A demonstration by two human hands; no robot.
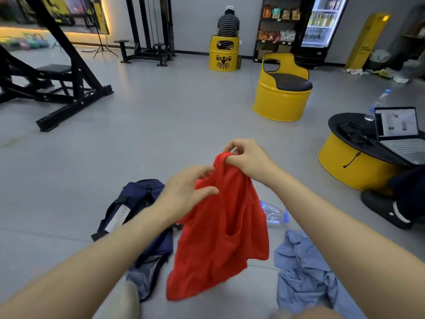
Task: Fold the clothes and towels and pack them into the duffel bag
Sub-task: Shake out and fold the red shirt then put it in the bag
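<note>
While the red garment point(220, 245) hangs above the floor, the navy duffel bag point(140, 203) lies left of it, crumpled blue towel point(303, 272) right. Grip: right hand point(248, 160) pinches garment's top edge; left hand point(184, 192) spread at the cloth, contact unclear.

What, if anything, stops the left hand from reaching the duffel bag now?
Probably nothing, so yes: the left hand seems to hold nothing, and the duffel bag lies on the floor beneath its forearm. Only the right hand pinches the red garment.

left hand point(186, 189), right hand point(248, 157): bare | forearms point(96, 256): bare | knees: beige cloth point(132, 298)
</note>
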